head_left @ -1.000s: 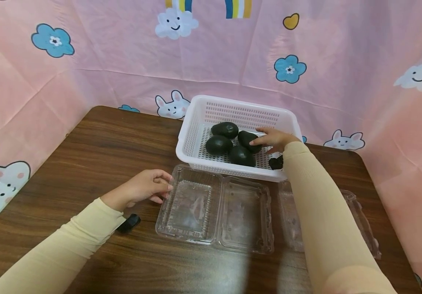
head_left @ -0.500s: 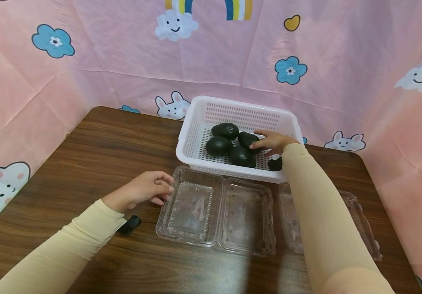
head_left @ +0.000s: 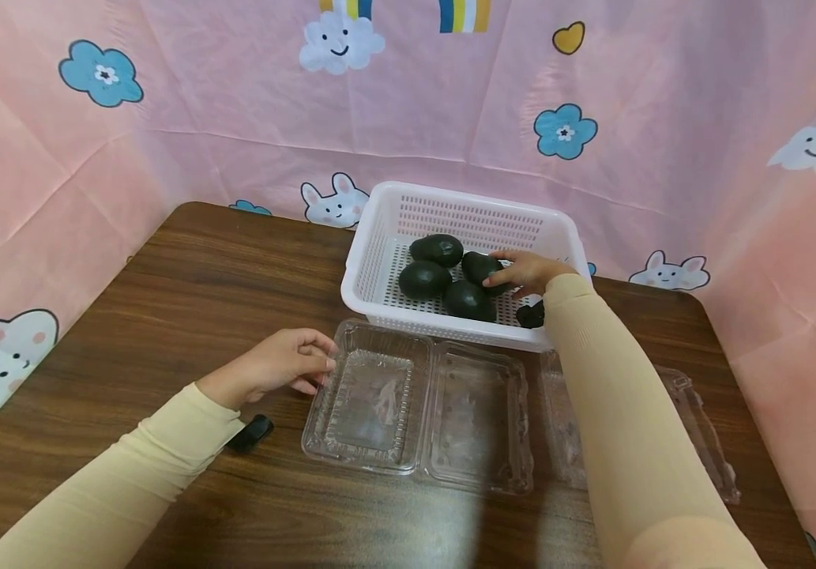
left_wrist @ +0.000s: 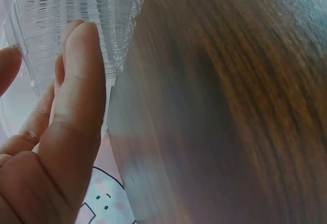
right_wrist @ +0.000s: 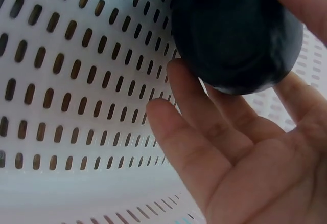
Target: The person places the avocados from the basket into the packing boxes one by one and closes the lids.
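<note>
Compared with one second earlier, the right hand (head_left: 532, 273) lies slightly farther over the avocado (head_left: 478, 267); its thumb and fingers now reach round more of the end nearest the palm.

No readable text, label, brand, number or sign appeared in any view.
</note>
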The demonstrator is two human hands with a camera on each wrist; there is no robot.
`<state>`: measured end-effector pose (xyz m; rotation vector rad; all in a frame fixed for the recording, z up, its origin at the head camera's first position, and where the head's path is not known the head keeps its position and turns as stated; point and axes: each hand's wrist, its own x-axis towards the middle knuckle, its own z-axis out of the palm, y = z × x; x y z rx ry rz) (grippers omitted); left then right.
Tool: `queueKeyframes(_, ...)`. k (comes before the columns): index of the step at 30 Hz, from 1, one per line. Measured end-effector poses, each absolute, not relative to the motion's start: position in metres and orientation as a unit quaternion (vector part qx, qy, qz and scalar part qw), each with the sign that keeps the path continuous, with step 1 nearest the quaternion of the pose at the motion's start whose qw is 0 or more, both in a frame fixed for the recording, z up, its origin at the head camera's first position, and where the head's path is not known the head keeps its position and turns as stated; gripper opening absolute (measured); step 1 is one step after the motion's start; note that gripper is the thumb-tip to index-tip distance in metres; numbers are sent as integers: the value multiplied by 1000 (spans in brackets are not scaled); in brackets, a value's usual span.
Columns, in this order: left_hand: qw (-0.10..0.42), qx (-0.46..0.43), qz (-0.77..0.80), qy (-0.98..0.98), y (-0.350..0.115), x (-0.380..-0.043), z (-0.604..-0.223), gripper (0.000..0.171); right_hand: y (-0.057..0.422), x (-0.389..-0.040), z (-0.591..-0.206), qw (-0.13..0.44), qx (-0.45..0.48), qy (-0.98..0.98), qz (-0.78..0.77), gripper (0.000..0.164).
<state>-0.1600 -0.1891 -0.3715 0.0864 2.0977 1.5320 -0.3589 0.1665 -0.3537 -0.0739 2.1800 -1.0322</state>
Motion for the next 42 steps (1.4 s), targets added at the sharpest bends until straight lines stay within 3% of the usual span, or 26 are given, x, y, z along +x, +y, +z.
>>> queueKeyframes(20, 270, 26, 572, 774, -183, -162, -373, 29, 172, -356, -341, 381, -26, 827, -413, 78)
queueKeyframes(42, 270, 12, 576, 772, -177, -161, -372, 22, 176, -351, -332, 365, -21, 830, -421, 79)
